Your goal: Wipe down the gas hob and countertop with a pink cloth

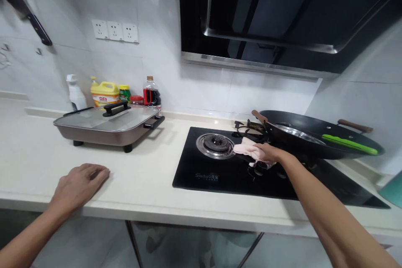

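Note:
My right hand (268,153) is closed around a pale pink cloth (246,149), which lies against the black glass gas cooktop (194,167), just right of the left burner (216,143). Part of the cloth hangs below my fingers near the control knobs. The left burner has no pan support on it; a dark pan support (243,130) sits askew behind the cloth. On the white countertop (135,184), my left hand (80,182) rests with loosely bent fingers and its thumb apart, holding nothing. It is in front of the lidded electric pan.
A large wok (282,119) with wooden handles covers the right burner, with a green-handled utensil (350,144) in it. The electric pan (94,134) stands at left, before several bottles, including a yellow detergent jug (105,94). The range hood (266,12) overhangs the cooktop.

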A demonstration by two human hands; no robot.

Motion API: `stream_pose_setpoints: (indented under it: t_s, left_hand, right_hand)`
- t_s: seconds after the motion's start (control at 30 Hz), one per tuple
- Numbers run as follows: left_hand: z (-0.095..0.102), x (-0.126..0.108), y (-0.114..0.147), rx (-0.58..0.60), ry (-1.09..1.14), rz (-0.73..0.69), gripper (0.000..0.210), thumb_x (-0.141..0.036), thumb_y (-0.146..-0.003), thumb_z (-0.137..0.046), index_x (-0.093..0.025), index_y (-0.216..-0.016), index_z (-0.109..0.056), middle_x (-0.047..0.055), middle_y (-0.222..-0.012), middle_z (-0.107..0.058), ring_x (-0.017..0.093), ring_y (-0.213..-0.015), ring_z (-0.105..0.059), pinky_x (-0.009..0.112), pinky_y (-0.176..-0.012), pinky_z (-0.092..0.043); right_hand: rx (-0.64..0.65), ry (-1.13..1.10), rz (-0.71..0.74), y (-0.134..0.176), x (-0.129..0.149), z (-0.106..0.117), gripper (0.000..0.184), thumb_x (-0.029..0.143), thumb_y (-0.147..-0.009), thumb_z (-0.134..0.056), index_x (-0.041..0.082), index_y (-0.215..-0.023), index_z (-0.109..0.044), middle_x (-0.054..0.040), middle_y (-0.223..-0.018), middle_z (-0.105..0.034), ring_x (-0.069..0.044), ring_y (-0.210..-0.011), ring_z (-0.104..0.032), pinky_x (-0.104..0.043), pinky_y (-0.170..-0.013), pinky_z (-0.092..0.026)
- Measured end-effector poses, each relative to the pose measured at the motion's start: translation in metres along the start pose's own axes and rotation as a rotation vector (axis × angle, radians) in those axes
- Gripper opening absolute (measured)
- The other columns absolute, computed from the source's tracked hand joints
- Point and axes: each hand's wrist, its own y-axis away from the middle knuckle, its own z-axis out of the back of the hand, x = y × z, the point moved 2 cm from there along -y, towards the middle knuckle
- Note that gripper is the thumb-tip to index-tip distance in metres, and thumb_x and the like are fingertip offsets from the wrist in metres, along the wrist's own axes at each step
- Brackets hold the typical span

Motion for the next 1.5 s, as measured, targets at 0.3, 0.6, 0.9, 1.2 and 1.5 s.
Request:
stream_pose_setpoints:
  t_s: [0.3, 0.6, 0.9, 1.2, 1.5]
  left_hand:
    - [-0.004, 0.005, -0.003, -0.014, -0.01, 0.003, 0.057, -0.059, -0.09, -0.039, -0.022, -0.109, -0.078, 0.012, -0.13, -0.071, 0.036, -0.118, -0.062, 0.046, -0.096, -0.047]
    - [-0.006, 0.008, -0.005, -0.043, -0.032, -0.003, 0.057, -0.062, -0.088, -0.041, -0.023, -0.108, -0.078, 0.011, -0.129, -0.071, 0.036, -0.116, -0.063, 0.046, -0.098, -0.047]
    - [0.0, 0.003, -0.008, -0.006, 0.011, 0.047, 0.063, -0.065, -0.084, -0.039, -0.022, -0.106, -0.079, 0.012, -0.13, -0.071, 0.038, -0.119, -0.062, 0.049, -0.1, -0.048]
    - [0.001, 0.005, -0.009, 0.036, -0.001, 0.041, 0.066, -0.062, -0.087, -0.034, -0.018, -0.113, -0.077, 0.015, -0.135, -0.068, 0.037, -0.125, -0.06, 0.047, -0.104, -0.045]
    - [-0.001, 0.006, -0.01, 0.053, -0.051, 0.045, 0.063, -0.059, -0.088, -0.036, -0.019, -0.117, -0.075, 0.013, -0.138, -0.068, 0.036, -0.124, -0.06, 0.046, -0.1, -0.047]
  right_hand:
    - [0.007, -0.178, 0.023, 0.071, -0.028, -0.005, 0.082, 0.039, -0.076, -0.068, 0.026, -0.155, -0.046, -0.0093, -0.136, -0.064, -0.031, -0.119, -0.062, -0.037, -0.1, -0.049]
    - [0.101, -0.181, 0.065, 0.064, -0.021, -0.002, 0.078, 0.035, -0.074, -0.07, 0.03, -0.149, -0.052, -0.0072, -0.131, -0.064, -0.028, -0.117, -0.061, -0.034, -0.098, -0.048]
    - [0.001, -0.103, -0.102, 0.01, -0.049, -0.014, 0.071, 0.022, -0.078, -0.066, 0.027, -0.148, -0.055, -0.0103, -0.135, -0.065, -0.03, -0.117, -0.062, -0.037, -0.099, -0.046]
    - [0.045, -0.269, -0.066, 0.029, -0.079, -0.006, 0.066, 0.016, -0.08, -0.057, 0.025, -0.145, -0.061, -0.0016, -0.117, -0.075, -0.024, -0.101, -0.069, -0.031, -0.093, -0.052]
    - [-0.024, -0.277, -0.05, 0.092, -0.099, -0.004, 0.065, 0.029, -0.082, -0.053, 0.023, -0.147, -0.057, -0.0072, -0.132, -0.069, -0.03, -0.116, -0.065, -0.04, -0.103, -0.048]
